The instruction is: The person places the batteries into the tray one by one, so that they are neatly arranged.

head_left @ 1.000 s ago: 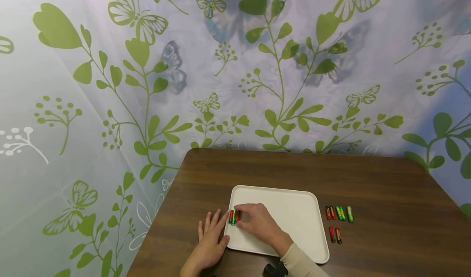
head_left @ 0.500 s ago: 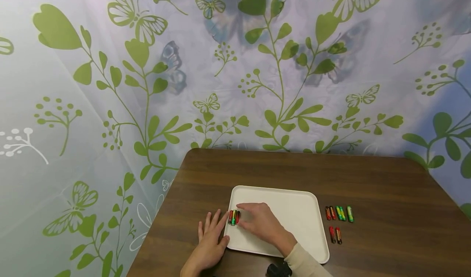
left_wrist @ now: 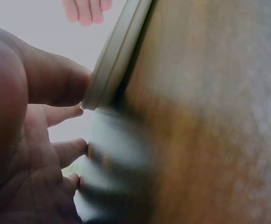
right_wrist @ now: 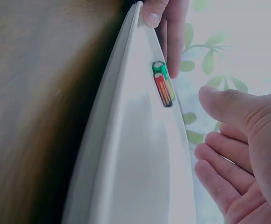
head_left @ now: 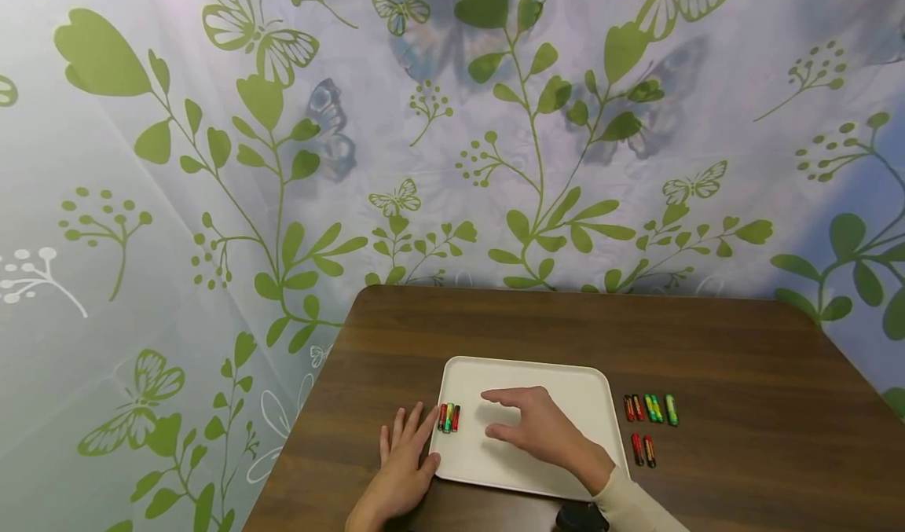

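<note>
At the left end of the white tray [head_left: 526, 469], three batteries lie side by side: a red-and-black battery [head_left: 442, 416], a green battery [head_left: 448, 417] and another red-and-black battery [head_left: 456, 418]. My left hand [head_left: 404, 469] rests at the tray's left edge with fingers spread; in the left wrist view its thumb [left_wrist: 60, 81] touches the rim. Above the tray, to the right of the row, hovers my right hand [head_left: 547, 430], thumb and fingers apart and holding nothing. In the right wrist view a red battery [right_wrist: 162, 89] partly covers the green one [right_wrist: 158, 66].
To the right of the tray, more batteries lie on the brown table [head_left: 763, 406]: a red pair [head_left: 634, 408], a green pair [head_left: 654, 409] and a single green battery [head_left: 672, 410], with another red pair [head_left: 643, 449] nearer the front. A patterned curtain [head_left: 452, 147] hangs behind the table.
My right hand has moved away from the row of batteries to the right, and its thumb and fingers have spread. The three batteries stay in the tray. My left hand has not visibly moved.
</note>
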Available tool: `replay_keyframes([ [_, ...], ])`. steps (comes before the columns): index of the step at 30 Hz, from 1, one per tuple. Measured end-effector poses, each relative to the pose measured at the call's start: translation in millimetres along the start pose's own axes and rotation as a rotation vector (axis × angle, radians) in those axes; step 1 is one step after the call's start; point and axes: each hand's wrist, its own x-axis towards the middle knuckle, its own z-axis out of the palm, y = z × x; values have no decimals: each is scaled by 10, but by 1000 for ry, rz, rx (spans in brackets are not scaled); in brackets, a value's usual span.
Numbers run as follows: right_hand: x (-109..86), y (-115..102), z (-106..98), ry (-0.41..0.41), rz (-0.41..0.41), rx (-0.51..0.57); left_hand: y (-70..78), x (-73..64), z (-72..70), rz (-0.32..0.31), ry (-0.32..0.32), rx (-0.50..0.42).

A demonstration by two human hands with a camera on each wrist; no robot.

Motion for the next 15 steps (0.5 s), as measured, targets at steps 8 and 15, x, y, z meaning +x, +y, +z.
replay_keyframes([
  [8,-266,111,-284,25,-10,-21,2,4,6,1,-7,-13],
  [15,-511,262,-489,70,-60,-63,1,7,19,-2,-3,-4],
])
